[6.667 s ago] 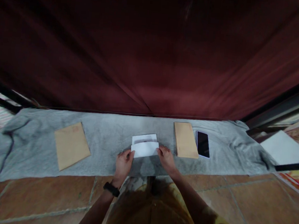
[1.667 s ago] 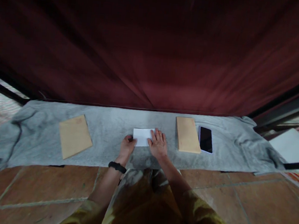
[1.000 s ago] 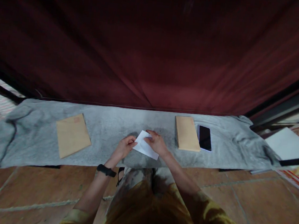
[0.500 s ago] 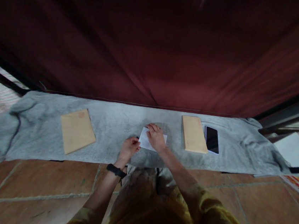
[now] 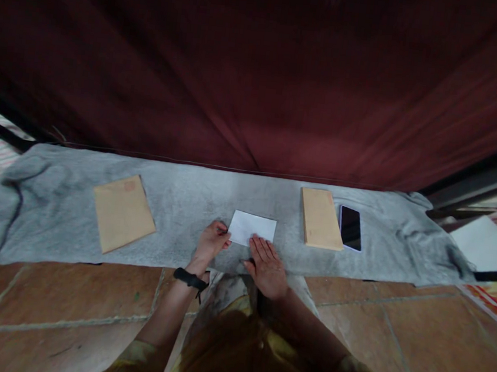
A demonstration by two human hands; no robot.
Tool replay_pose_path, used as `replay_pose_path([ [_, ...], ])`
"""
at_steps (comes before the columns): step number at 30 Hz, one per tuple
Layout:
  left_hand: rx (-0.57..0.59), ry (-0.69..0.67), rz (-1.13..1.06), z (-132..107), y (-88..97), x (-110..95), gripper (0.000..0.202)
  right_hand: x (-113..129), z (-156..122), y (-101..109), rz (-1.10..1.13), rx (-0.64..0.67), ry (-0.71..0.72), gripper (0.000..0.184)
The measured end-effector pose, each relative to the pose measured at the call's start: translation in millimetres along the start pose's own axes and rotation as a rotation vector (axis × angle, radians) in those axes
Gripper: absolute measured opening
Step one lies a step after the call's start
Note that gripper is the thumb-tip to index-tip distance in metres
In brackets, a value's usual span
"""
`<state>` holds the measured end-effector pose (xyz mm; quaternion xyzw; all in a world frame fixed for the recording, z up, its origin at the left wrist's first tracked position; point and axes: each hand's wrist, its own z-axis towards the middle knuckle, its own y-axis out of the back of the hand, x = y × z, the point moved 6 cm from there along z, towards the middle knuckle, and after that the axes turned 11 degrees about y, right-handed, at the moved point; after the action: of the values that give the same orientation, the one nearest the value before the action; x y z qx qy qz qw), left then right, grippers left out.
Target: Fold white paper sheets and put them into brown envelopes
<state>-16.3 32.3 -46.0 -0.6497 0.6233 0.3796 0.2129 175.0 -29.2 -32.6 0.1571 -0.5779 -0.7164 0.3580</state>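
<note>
A folded sheet of white paper point(image 5: 251, 226) lies flat on the grey cloth, straight ahead of me. My left hand point(image 5: 212, 241), with a black band on its wrist, pinches the paper's left edge between thumb and fingers. Stretched out flat, the fingers of my right hand point(image 5: 267, 265) rest on the near edge of the paper, and the palm is nearer my body. Off to the right lies a stack of brown envelopes point(image 5: 321, 218). A single brown envelope point(image 5: 123, 214) lies at an angle to the left.
A phone point(image 5: 351, 227) with a dark screen sits just right of the envelope stack. The grey cloth point(image 5: 189, 197) covers a long narrow surface. Behind it hangs a dark red curtain point(image 5: 258, 92). White paper point(image 5: 488, 249) shows at the far right, and tiled floor point(image 5: 85, 305) below.
My right hand has slid from across the top of the paper toward me, onto its near edge, uncovering most of the sheet. The left hand keeps its pinch. The view has shifted slightly.
</note>
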Motion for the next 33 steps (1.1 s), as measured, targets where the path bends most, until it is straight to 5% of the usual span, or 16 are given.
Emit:
replay_pose_path([
  [9, -0.012, -0.010, -0.035, -16, 2.0, -4, 0.025, -27, -39, 19, -0.043, -0.059, -0.135, 0.055],
  [20, 0.082, -0.100, -0.087, -53, -2.1, -15, 0.044, -21, 12, 52, -0.023, -0.095, -0.152, 0.034],
  [27, -0.060, -0.571, 0.110, -85, 22.6, -59, 0.035, -49, 18, 76, 0.456, -0.015, -0.203, 0.029],
  [33, 0.189, -0.382, 0.029, -66, 4.5, -45, 0.041, -64, 13, 58, 0.830, -0.064, -0.365, 0.031],
])
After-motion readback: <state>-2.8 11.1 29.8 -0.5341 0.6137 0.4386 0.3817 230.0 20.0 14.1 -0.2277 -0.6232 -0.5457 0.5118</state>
